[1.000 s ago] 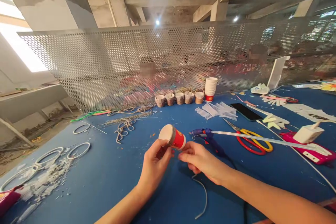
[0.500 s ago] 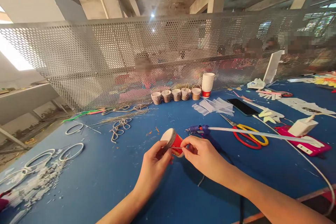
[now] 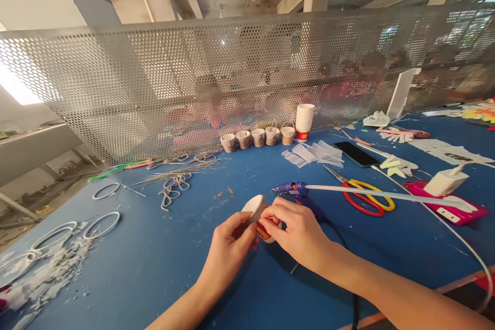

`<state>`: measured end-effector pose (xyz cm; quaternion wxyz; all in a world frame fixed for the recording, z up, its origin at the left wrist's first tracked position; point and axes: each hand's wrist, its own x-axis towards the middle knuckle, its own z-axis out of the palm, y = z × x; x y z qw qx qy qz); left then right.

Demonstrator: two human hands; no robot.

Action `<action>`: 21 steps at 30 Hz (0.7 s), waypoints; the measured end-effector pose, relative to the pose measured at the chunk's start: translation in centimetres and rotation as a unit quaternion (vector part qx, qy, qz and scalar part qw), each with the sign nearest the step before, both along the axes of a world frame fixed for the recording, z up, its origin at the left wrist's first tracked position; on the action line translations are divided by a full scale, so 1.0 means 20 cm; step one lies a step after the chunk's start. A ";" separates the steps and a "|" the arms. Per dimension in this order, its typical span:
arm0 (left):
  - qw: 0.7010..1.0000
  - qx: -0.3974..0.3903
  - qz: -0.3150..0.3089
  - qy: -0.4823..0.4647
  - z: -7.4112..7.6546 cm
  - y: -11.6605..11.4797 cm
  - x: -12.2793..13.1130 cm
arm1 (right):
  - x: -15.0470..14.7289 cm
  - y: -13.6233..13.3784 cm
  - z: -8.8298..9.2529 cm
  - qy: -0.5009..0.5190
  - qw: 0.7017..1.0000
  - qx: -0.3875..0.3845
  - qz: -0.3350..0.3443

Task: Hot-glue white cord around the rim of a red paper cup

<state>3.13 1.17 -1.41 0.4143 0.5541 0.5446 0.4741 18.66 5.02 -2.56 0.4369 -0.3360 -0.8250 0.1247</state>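
Note:
A small red and white paper cup (image 3: pixel 257 208) lies on its side between my two hands, just above the blue table (image 3: pixel 154 268). My left hand (image 3: pixel 228 250) grips the cup near its base with curled fingers. My right hand (image 3: pixel 297 232) is closed over the cup's red side, its fingertips pinched together; a thin strip hangs below it, partly hidden. A blue glue gun (image 3: pixel 296 191) with a long clear glue stick lies right behind my right hand.
Red and yellow scissors (image 3: pixel 367 198), a black phone (image 3: pixel 356 153), cut white strips (image 3: pixel 313 154), a pink case with a charger (image 3: pixel 444 201). At the back, several wrapped cups (image 3: pixel 257 137), a cup stack (image 3: pixel 304 121) and a perforated metal screen (image 3: pixel 154 93). Wire rings (image 3: pixel 100 224) at left.
Both hands have lowered the cup toward the table and nearer to me. My right hand has moved up from below the cup and closed over its red side.

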 end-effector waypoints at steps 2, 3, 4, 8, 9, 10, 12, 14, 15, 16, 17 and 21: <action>1.000 -0.003 -0.008 -0.006 0.00 0.00 0.00 | 0.00 0.01 0.00 0.005 1.000 -0.001 -0.010; 1.000 -0.005 -0.010 -0.009 0.00 -0.01 0.00 | 0.00 0.01 -0.01 0.007 1.000 -0.002 -0.015; 1.000 -0.008 -0.013 -0.012 0.00 -0.01 0.00 | 0.00 0.01 -0.01 0.007 1.000 -0.001 -0.020; 0.999 -0.018 -0.023 -0.015 0.01 -0.01 0.00 | 0.00 0.02 -0.01 0.011 1.000 0.002 -0.025; 0.999 -0.018 -0.023 -0.015 0.00 -0.01 0.00 | 0.00 0.01 -0.01 0.012 1.000 0.001 -0.025; 1.000 -0.018 -0.021 -0.014 0.00 -0.01 0.00 | 0.00 0.01 -0.01 0.013 1.000 -0.001 -0.024; 1.000 -0.016 -0.015 -0.007 -0.01 -0.01 0.00 | 0.00 0.01 -0.01 0.013 1.000 -0.004 -0.025; 1.000 -0.012 -0.011 0.002 -0.01 -0.01 0.00 | 0.00 0.00 0.00 0.010 1.000 -0.004 -0.025; 1.000 -0.010 -0.011 0.004 -0.01 0.00 0.00 | 0.01 0.00 0.00 0.009 1.000 -0.005 -0.023; 1.000 -0.008 -0.011 0.004 -0.01 0.00 -0.01 | 0.01 0.00 0.00 0.008 1.000 -0.007 -0.021; 1.000 -0.006 -0.012 0.003 -0.01 0.00 -0.01 | 0.01 0.00 0.00 0.008 1.000 -0.009 -0.018; 1.000 -0.014 -0.016 -0.005 0.00 0.00 -0.01 | 0.02 0.00 0.01 0.005 1.000 -0.012 -0.013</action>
